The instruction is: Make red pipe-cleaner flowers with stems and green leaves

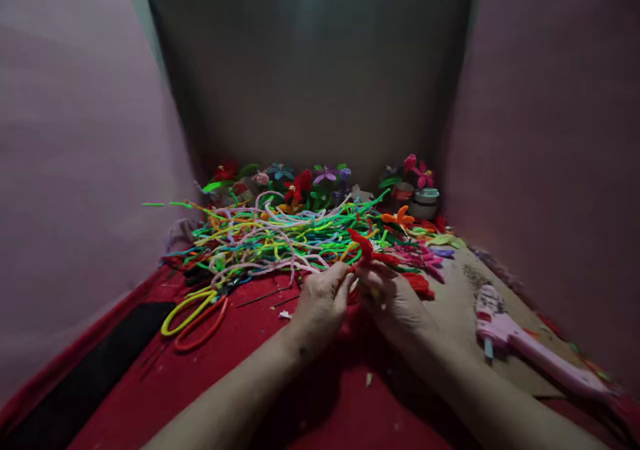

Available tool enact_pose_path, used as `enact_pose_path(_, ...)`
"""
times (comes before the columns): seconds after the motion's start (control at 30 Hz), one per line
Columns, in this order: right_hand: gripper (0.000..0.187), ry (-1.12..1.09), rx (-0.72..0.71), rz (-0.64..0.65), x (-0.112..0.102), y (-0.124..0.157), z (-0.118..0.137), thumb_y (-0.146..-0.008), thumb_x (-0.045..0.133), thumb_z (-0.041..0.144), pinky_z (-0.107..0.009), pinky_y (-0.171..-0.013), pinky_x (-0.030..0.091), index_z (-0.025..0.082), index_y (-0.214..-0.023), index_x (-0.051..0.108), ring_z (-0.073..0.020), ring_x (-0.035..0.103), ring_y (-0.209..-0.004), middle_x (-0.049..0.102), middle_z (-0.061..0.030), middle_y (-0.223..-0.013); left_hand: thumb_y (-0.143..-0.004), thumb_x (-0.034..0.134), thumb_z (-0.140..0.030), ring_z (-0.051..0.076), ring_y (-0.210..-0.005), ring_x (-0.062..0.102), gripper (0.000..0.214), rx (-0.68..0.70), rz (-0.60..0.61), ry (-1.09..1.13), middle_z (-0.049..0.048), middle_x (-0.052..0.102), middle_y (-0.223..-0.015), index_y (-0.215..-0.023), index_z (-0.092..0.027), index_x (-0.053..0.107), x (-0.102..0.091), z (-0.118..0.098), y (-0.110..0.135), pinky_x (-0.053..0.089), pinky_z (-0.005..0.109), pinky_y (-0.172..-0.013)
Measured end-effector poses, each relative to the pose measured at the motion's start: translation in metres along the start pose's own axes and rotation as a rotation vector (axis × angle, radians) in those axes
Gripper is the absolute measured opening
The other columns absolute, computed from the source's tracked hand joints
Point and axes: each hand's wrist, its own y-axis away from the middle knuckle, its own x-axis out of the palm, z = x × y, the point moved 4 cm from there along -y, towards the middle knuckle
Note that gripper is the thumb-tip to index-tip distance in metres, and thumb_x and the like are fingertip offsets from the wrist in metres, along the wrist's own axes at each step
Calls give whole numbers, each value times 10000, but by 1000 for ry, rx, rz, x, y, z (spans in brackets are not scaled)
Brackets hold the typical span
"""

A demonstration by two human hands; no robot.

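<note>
My left hand [324, 297] and my right hand [390, 300] meet at the middle of the view, above the red cloth [270, 383]. Between them is a red fuzzy pipe-cleaner flower piece [366, 250], its petals rising above my right fingers. My right hand is closed around its base. The fingertips of my left hand pinch the same piece on its left side; what exactly lies between them is partly hidden. Just beyond the hands spreads a tangled heap of pipe cleaners [280, 237] in green, yellow, white and pink.
A pink glue gun [540, 357] lies on a cardboard sheet [457, 310] at the right. Scissors with yellow and red handles [200, 323] rest at the left, near a black strip [95, 377]. Finished fuzzy flowers [300, 187] and a small jar [426, 203] stand along the back.
</note>
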Motion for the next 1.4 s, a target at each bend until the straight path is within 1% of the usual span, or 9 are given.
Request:
enact_pose_path(0.13,207,0,-1,-26,2,2,0,-502,772,213,-216,-386,126,183,-652,632,-36,228,-400,425,85,-464,-858,406,-199,87,-528,451,210,22,-13,10,-15,505,-584,-734,-152,570,0,-1,3,339,197,-536)
enact_pose_path(0.3,212,7,-4,-27,1,0,-1,-522,769,230,-219,-387,125,181,-682,639,-32,221,-388,432,88,-457,-863,403,-199,83,-514,439,217,45,-26,-4,-21,485,-573,-714,-152,552,0,-1,3,337,198,-530)
enact_pose_path(0.47,187,40,-19,-13,-2,-2,-2,-552,753,237,-226,-379,92,177,-692,644,-32,193,-377,383,93,-438,-863,406,-196,80,-509,430,213,45,-13,-9,-22,474,-570,-725,-145,559,0,-1,3,331,198,-522)
enact_pose_path(0.67,217,23,-4,-29,-1,-1,1,-513,771,219,-215,-383,101,175,-688,649,-30,216,-390,410,87,-459,-867,402,-206,81,-510,446,220,62,-19,-11,-16,492,-575,-739,-142,568,0,-1,3,338,201,-520)
enact_pose_path(0.9,180,28,-11,-11,-2,-1,-2,-543,758,214,-223,-384,105,172,-682,652,-32,201,-394,393,88,-454,-865,401,-200,87,-527,475,217,77,-35,-24,-4,535,-599,-748,-144,575,0,0,2,359,206,-533)
enact_pose_path(1.07,166,27,-7,-13,-1,0,-1,-554,746,217,-221,-384,105,178,-677,642,-33,209,-392,377,89,-453,-863,404,-197,77,-508,451,217,84,-47,-28,-18,513,-575,-723,-152,564,0,0,3,349,193,-514)
enact_pose_path(1.3,197,42,-9,-34,-3,-2,-1,-524,757,223,-217,-379,118,174,-671,635,-35,230,-399,421,84,-479,-863,407,-193,77,-502,444,213,81,-37,-15,-22,493,-567,-722,-149,560,0,-1,3,342,196,-514)
enact_pose_path(1.4,186,54,-17,-19,-4,-3,-2,-529,752,224,-216,-376,119,173,-662,632,-38,245,-401,429,80,-482,-864,404,-194,80,-504,443,214,77,-28,-22,-23,485,-568,-708,-154,546,0,-1,3,339,195,-517)
